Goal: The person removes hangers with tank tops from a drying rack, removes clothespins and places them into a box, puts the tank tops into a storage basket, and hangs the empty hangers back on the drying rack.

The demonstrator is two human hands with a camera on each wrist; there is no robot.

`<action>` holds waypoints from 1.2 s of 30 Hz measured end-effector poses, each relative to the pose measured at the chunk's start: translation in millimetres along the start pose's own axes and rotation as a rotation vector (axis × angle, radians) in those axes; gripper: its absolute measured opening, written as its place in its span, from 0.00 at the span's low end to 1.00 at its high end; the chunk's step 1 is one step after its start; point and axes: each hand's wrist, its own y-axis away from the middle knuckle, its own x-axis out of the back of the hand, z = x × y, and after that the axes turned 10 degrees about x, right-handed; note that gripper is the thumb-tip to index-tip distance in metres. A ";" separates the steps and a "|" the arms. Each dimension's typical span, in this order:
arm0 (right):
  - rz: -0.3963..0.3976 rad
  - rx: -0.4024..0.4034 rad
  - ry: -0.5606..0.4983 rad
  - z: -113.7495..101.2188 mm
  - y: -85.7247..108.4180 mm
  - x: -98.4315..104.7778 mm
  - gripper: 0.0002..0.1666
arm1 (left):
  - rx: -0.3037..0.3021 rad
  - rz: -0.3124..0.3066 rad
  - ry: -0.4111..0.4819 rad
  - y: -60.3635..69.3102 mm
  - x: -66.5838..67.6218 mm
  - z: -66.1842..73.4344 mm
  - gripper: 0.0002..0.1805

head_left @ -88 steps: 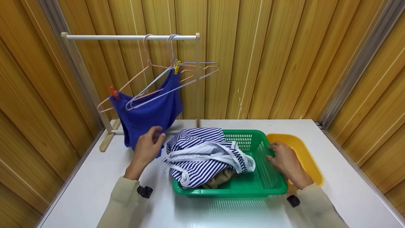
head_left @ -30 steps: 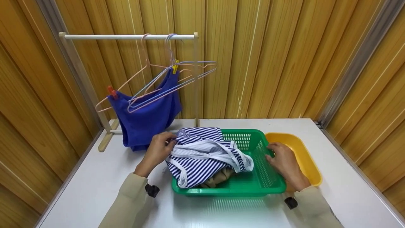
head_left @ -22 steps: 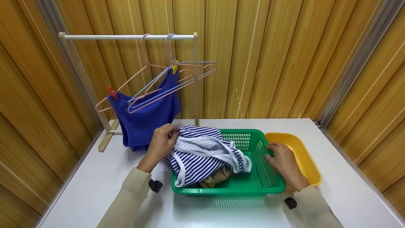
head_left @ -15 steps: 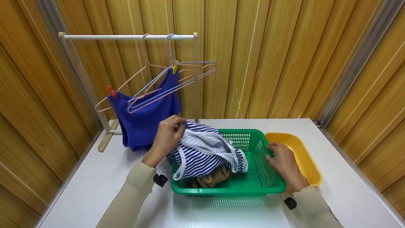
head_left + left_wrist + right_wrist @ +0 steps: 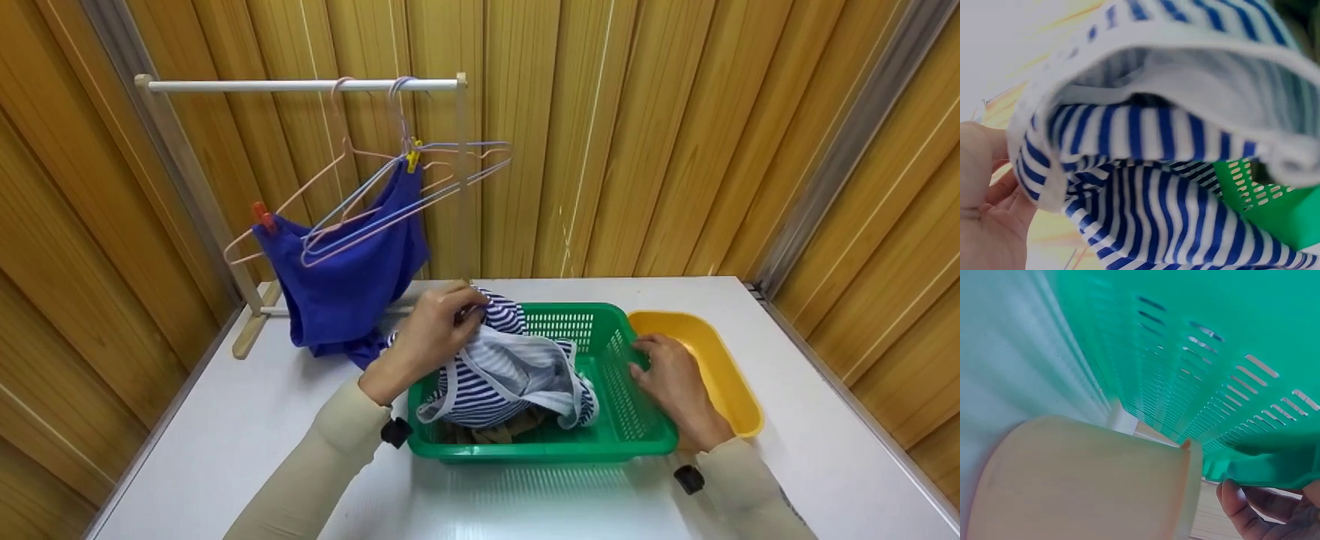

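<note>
In the head view my left hand [image 5: 431,330] pinches a navy-and-white striped tank top [image 5: 521,360] near its upper left part. White trim edges the top, and its openings gape in the left wrist view. Most of the cloth still lies in the green basket [image 5: 551,451], over a brown cloth [image 5: 510,433]. My right hand [image 5: 675,375] holds the basket's right rim. In the right wrist view its fingers [image 5: 1235,506] curl beneath the green rim; part of that hand is cut off.
A yellow tub [image 5: 731,382] stands right of the basket, partly behind my right hand. At the back left is a rack [image 5: 300,85] with several hangers. A blue garment [image 5: 345,285] hangs there by a red clip [image 5: 264,217] and a yellow clip [image 5: 414,156].
My left hand has come rightward from beside the basket, taken hold of the striped tank top and drawn its left part up and to the right. My right hand has stayed on the rim.
</note>
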 end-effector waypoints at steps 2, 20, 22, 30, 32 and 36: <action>0.000 -0.001 -0.001 0.1 0.0 0.4 0.21 | -0.016 -0.044 -0.002 3.3 -2.6 2.2 0.06; -0.001 -0.008 0.000 -1.1 -0.7 -0.7 0.21 | 0.016 -0.537 -0.187 35.9 -25.4 3.7 0.11; 0.001 -0.010 -0.004 -1.1 -0.5 -0.7 0.22 | 0.027 -0.562 -0.189 37.9 -24.3 3.0 0.11; 0.003 -0.012 0.003 -1.6 1.2 -1.5 0.22 | 0.046 -0.450 -0.138 27.6 7.9 -4.9 0.12; 0.006 -0.015 0.008 -1.0 1.1 -1.4 0.22 | 0.081 -0.423 -0.144 23.8 17.8 -10.7 0.15; 0.021 0.004 0.031 0.2 0.2 -1.9 0.21 | 0.237 -0.467 -0.170 21.2 30.7 -24.5 0.33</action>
